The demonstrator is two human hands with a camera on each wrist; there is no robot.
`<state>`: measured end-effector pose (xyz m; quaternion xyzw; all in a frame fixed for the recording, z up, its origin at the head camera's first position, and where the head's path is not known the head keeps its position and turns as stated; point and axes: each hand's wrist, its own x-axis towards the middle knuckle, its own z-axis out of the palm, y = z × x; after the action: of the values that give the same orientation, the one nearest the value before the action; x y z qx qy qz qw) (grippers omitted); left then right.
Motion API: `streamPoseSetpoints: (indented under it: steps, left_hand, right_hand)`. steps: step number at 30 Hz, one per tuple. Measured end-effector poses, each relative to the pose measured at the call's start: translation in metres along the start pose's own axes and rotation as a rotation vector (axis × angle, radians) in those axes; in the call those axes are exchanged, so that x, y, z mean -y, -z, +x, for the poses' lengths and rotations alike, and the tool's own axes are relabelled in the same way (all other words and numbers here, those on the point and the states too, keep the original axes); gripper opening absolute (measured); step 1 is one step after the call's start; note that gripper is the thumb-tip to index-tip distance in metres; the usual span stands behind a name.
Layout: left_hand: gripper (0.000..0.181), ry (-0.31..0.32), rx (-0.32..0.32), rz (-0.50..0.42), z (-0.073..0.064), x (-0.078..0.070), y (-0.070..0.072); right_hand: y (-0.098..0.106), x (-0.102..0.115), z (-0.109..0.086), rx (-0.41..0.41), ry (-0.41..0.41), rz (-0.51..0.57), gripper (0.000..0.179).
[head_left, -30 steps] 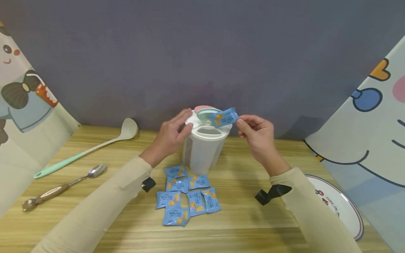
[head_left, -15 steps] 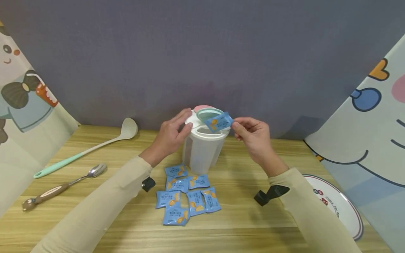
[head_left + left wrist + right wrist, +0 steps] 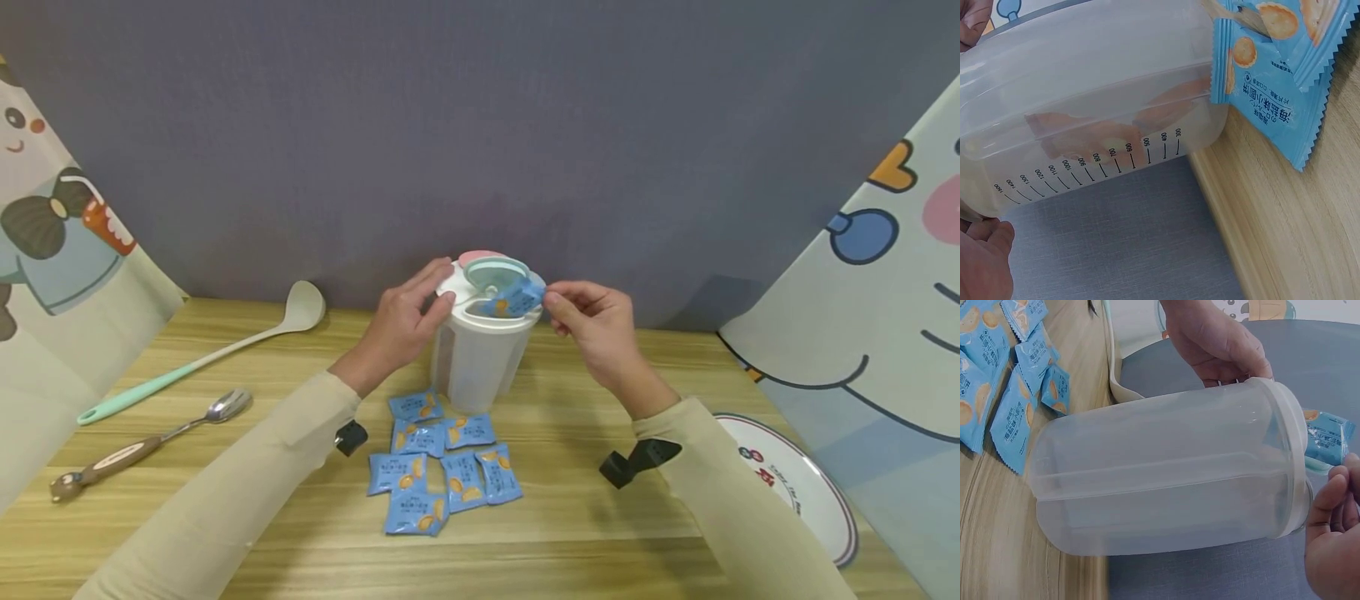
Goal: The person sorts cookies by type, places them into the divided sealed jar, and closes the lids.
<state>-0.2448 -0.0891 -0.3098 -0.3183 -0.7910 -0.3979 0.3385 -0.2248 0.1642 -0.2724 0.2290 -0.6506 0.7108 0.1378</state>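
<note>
The container (image 3: 480, 367) stands upright on the wooden surface (image 3: 577, 517), near the grey wall (image 3: 480, 133). Its white lid (image 3: 459, 287) is on, with one green flap (image 3: 498, 273) raised above the front opening (image 3: 479, 310); a pink flap (image 3: 480, 254) shows behind it.

Hands: the left hand (image 3: 405, 312) grips the lid's left rim, thumb to the near side. The right hand (image 3: 596, 321) pinches one end of a blue packet (image 3: 517, 298) between thumb and forefinger. The two hands are apart, on opposite sides of the lid. The held packet is tilted over the opening, its lower end apparently just entering.

Progress, as judged: insertion of this packet is begun but not finished, since its upper end is in the fingers and above the lid. Seven loose packets (image 3: 417, 511) lie in front of the container, one nearly against its base; if all are meant for it, most of the work is outstanding. Reddish-brown shapes show through the container's wall in the left wrist view; whether these are contents cannot be told.

Other items, untouched: a ladle (image 3: 303, 307) and a fork (image 3: 120, 457) at left, a plate (image 3: 817, 500) at right, partly hidden by the sleeve (image 3: 742, 492)
</note>
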Motion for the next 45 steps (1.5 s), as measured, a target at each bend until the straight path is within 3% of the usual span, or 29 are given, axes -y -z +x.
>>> streamPoseSetpoints:
  steps: [38,45]
  left_hand:
    - [0.042,0.001,-0.001,-0.003,-0.001,0.002,-0.001]
    - [0.043,0.001,0.001,0.001,-0.001,0.001,0.0]
  right_hand:
    - [0.001,-0.005,-0.006,0.005,0.014,0.015,0.006]
    - [0.006,-0.007,-0.014,0.009,-0.022,-0.012,0.005]
